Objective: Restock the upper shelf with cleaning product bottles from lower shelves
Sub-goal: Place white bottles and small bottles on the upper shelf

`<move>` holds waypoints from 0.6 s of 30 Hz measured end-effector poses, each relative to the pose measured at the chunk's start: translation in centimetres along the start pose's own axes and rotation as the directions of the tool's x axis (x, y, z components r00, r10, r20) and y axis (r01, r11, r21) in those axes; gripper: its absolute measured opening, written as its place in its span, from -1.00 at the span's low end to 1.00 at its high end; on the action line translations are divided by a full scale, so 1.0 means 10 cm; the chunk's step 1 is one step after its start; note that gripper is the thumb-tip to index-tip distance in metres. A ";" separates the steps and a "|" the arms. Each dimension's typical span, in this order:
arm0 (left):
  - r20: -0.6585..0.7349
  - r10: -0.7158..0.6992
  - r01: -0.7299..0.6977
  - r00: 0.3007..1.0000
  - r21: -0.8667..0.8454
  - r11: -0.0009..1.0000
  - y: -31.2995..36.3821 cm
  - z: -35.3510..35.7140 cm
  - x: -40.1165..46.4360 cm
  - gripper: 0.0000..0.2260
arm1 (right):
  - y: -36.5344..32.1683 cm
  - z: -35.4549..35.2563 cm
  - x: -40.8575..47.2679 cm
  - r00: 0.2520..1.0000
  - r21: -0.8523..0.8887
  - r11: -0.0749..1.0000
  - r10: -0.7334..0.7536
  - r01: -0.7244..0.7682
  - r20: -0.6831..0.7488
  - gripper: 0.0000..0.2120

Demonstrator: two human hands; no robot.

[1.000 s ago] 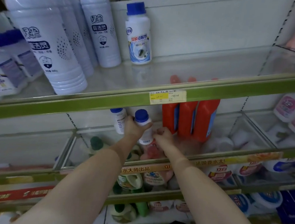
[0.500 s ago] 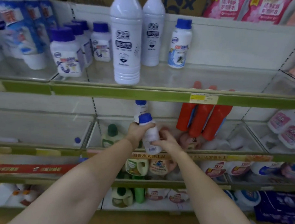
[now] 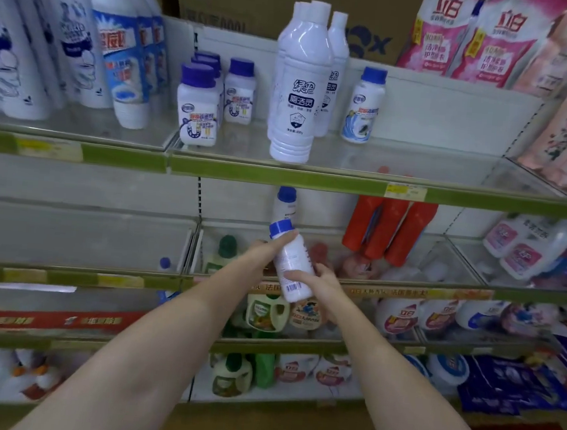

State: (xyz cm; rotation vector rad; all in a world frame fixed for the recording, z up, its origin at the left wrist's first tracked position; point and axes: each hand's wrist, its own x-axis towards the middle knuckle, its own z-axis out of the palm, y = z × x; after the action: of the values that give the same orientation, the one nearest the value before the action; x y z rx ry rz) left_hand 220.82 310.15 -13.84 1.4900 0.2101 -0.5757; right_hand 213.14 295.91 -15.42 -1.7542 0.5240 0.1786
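Both hands hold one small white bottle with a blue cap (image 3: 290, 263), tilted, in front of the second shelf's green edge (image 3: 64, 276): the left hand (image 3: 265, 252) curls round its neck and the right hand (image 3: 320, 283) wraps its lower body. Above, the upper shelf (image 3: 416, 164) carries a matching blue-capped bottle (image 3: 365, 107) beside tall white bottles (image 3: 298, 89).

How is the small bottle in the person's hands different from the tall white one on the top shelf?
The held bottle is short, tilted, and has a blue cap; the tall bottle stands upright with a white cap. The held one is gripped by both the left hand and right hand; the tall one rests untouched. Both have white bodies.
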 end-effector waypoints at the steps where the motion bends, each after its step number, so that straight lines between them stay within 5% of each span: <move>1: 0.031 -0.011 0.010 0.999 0.020 1.000 -0.01 -0.05 0.00 0.00 | -0.03 0.03 -0.03 1.000 -0.024 1.000 0.000 0.000 -0.012 -0.01; 5: 0.123 -0.070 0.069 0.990 0.011 0.998 0.08 -0.18 -0.19 -0.33 | -0.17 0.16 -0.11 0.993 -0.392 0.919 -0.085 0.049 -0.076 -0.07; 9: 0.127 -0.152 0.165 0.980 -0.104 0.981 0.11 -0.22 -0.27 -0.28 | -0.27 0.40 -0.21 0.949 -0.733 0.675 -0.277 0.080 -0.151 -0.01; 12: -0.008 -0.088 0.086 0.996 -0.117 0.989 0.11 -0.25 -0.27 -0.45 | -0.32 0.53 -0.23 0.953 -0.744 0.661 -0.278 0.099 -0.120 -0.01; 18: -0.039 0.041 -0.048 0.998 -0.190 0.981 0.10 -0.44 -0.28 -0.50 | -0.49 0.38 -0.39 0.974 -0.386 0.913 -0.044 0.130 0.224 -0.18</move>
State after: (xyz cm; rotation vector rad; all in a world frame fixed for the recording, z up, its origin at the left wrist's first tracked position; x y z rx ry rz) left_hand 219.84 315.04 -12.05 1.3161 0.2517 -0.4804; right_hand 212.41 301.31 -10.54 -2.1218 0.2616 0.4291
